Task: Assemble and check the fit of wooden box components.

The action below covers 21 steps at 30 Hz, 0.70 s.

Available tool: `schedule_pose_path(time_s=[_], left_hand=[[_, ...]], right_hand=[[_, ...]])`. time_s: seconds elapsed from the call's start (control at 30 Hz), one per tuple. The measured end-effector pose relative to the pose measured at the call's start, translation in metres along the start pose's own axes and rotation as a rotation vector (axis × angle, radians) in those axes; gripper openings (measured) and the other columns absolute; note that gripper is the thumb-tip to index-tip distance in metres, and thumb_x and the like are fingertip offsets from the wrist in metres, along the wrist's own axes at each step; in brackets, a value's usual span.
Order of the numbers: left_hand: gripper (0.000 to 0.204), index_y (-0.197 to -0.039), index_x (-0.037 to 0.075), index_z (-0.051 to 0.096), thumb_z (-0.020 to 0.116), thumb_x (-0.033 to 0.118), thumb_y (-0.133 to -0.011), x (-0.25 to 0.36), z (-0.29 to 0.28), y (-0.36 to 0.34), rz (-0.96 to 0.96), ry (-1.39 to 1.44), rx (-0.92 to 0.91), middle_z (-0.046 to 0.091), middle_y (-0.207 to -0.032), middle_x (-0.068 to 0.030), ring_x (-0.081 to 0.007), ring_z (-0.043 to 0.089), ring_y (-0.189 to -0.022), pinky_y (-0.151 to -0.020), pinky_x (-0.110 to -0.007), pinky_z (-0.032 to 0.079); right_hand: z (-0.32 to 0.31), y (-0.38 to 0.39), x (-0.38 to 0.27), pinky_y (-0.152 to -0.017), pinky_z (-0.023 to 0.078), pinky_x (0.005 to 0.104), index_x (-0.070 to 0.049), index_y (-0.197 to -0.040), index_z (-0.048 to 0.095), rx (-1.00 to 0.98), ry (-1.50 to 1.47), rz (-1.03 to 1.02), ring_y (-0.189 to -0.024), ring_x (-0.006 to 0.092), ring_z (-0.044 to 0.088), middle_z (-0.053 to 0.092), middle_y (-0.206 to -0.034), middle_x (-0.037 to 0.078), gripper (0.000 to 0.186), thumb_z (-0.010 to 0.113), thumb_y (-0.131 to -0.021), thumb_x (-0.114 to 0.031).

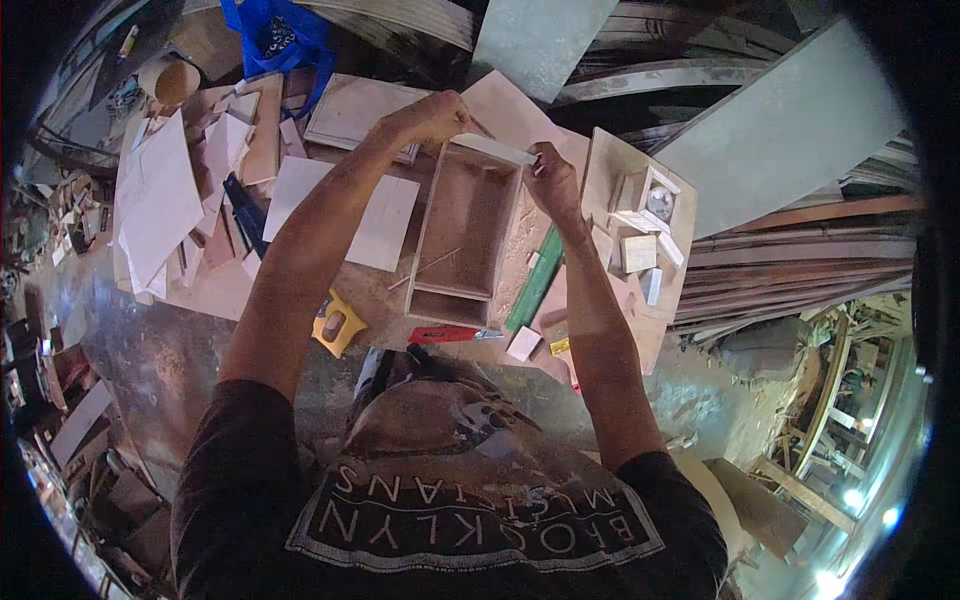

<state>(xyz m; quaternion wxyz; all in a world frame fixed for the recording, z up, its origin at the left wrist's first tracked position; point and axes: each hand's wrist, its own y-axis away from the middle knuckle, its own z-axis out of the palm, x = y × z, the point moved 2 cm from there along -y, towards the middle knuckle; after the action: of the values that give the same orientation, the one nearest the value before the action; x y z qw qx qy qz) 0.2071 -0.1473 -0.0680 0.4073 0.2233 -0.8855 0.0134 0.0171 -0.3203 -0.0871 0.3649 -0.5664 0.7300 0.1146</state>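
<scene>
An open plywood box (466, 215) with a narrow front compartment lies on the work board. A pale narrow strip (492, 148) spans its far end. My right hand (550, 178) is closed on the strip's right end. My left hand (435, 117) is curled at the far left corner, beside the strip's other end; what its fingers hold is hidden. Thin sticks (435, 262) lie across and beside the box's left side. Nearer me are a red-handled cutter (445, 334), a yellow saw handle (335, 322) and a green strip (535, 278) beside sawdust.
Offcuts and sheets (155, 200) are piled at left, with a dark tool (247, 213), a blue bag (275, 35) and a round container (168, 78) behind. Small blocks (638, 253) sit at right. Large boards (780, 130) and stacked timber (800, 270) border the work board (660, 330).
</scene>
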Motion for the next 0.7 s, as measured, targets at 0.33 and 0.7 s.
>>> schedule_pose_path(time_s=[0.33, 0.7], left_hand=[[0.018, -0.088, -0.005, 0.066, 0.062, 0.012, -0.085, -0.003, -0.001, 0.003, 0.011, 0.037, 0.039, 0.067, -0.078, -0.0146, -0.0173, 0.064, -0.077, -0.067, -0.036, 0.050], [0.021, -0.086, -0.006, 0.064, 0.059, 0.014, -0.089, -0.018, 0.007, 0.000, 0.037, -0.020, 0.051, 0.064, -0.072, -0.0156, -0.0203, 0.061, -0.069, -0.068, -0.037, 0.049]], right_hand=[[0.001, -0.001, -0.003, -0.057, 0.053, 0.0346, -0.008, -0.101, 0.055, -0.019, 0.011, 0.037, -0.062, 0.0231, 0.066, 0.063, -0.071, 0.012, 0.025, 0.066, -0.079, -0.005], [0.003, 0.001, 0.002, -0.055, 0.052, 0.0299, -0.008, -0.101, 0.054, 0.003, -0.001, -0.005, -0.061, 0.0166, 0.066, 0.063, -0.072, 0.010, 0.023, 0.066, -0.081, -0.004]])
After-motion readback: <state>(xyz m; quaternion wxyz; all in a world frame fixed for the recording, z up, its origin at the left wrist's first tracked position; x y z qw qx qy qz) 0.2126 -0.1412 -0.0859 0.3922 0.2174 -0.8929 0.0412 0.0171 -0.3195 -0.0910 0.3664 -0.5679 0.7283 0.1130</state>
